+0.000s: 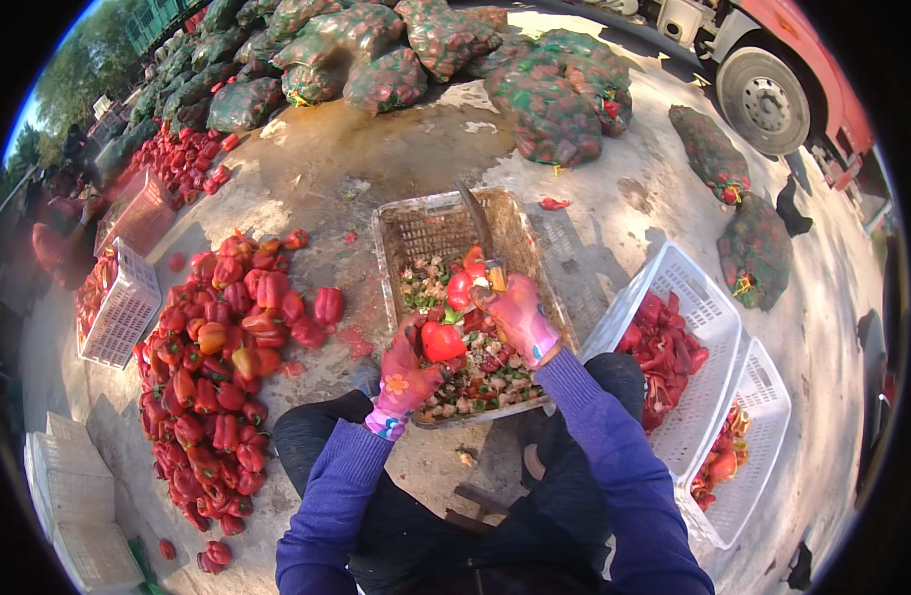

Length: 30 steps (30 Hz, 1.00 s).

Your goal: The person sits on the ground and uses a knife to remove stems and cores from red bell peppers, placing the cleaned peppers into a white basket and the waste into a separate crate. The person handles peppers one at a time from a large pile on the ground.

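Observation:
My left hand (407, 372), in a pink flowered glove, holds a red bell pepper (442, 342) with a bit of green at its top. My right hand (516, 312), gloved alike, grips the handle of a curved-bladed knife (476, 219), whose blade points away from me. Another piece of red pepper (460, 290) lies by the handle near my right fingers; how it is held cannot be told. Both hands are over a dirty plastic crate (382, 245) between my knees. Pepper cores, seeds and green stems (500, 379) cover its bottom.
A heap of red peppers (210, 372) lies on the concrete at left. White crates at right hold red pepper pieces (660, 357) and mixed pieces (723, 461). Filled mesh sacks (548, 104) stand ahead, near a truck wheel (764, 100). A person (58, 230) is at far left.

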Each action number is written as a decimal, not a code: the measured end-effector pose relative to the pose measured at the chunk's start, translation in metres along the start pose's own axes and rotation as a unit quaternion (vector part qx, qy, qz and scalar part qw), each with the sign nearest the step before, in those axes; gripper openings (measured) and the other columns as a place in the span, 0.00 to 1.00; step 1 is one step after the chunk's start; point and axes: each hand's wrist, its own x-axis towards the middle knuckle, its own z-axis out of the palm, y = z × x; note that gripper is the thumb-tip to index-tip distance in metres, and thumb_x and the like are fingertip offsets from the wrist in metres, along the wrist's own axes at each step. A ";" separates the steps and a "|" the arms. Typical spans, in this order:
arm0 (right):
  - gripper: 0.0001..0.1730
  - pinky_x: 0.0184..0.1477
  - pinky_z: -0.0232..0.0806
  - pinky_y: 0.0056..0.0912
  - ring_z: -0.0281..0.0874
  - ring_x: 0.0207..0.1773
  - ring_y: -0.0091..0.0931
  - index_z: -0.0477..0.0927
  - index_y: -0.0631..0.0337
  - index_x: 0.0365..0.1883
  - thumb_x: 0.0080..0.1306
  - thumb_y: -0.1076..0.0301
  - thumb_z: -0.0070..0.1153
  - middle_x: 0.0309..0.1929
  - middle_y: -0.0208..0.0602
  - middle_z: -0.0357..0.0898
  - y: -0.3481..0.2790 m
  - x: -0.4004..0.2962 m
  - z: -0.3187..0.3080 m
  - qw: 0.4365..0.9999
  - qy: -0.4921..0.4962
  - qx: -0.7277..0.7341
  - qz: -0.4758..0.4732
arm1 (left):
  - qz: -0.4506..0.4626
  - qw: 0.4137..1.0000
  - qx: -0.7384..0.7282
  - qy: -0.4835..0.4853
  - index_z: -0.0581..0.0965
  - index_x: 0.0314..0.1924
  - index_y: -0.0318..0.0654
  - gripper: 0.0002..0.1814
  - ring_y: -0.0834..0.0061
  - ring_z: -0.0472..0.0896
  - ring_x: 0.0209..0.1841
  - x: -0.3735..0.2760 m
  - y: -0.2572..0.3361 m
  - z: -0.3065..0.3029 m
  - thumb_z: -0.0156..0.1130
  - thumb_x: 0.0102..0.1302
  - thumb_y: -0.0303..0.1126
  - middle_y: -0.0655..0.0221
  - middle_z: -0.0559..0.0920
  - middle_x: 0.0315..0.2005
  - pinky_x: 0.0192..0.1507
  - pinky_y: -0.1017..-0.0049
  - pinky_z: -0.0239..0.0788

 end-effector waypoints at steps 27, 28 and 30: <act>0.12 0.15 0.60 0.17 0.63 0.18 0.14 0.75 0.61 0.38 0.53 0.76 0.49 0.20 0.21 0.69 -0.020 -0.018 -0.019 0.981 -0.115 -0.151 0.045 | -0.006 0.990 -0.107 0.091 0.58 0.58 0.34 0.40 0.74 0.70 0.49 0.006 -0.007 -0.019 0.67 0.45 0.20 0.66 0.69 0.48 0.53 0.73 0.64; 0.13 0.15 0.60 0.16 0.64 0.18 0.14 0.75 0.61 0.39 0.53 0.77 0.48 0.21 0.21 0.70 -0.017 -0.020 -0.023 0.976 -0.115 -0.183 0.034 | -0.001 0.992 -0.095 0.082 0.58 0.58 0.34 0.40 0.74 0.69 0.51 0.006 0.001 -0.017 0.67 0.45 0.21 0.66 0.69 0.49 0.54 0.73 0.63; 0.19 0.15 0.59 0.14 0.65 0.19 0.13 0.74 0.60 0.46 0.53 0.73 0.49 0.22 0.22 0.71 -0.018 -0.021 -0.019 0.972 -0.140 -0.187 0.007 | -0.024 0.989 -0.117 0.086 0.59 0.57 0.34 0.39 0.74 0.68 0.52 0.004 -0.002 -0.022 0.68 0.44 0.21 0.67 0.68 0.49 0.54 0.73 0.63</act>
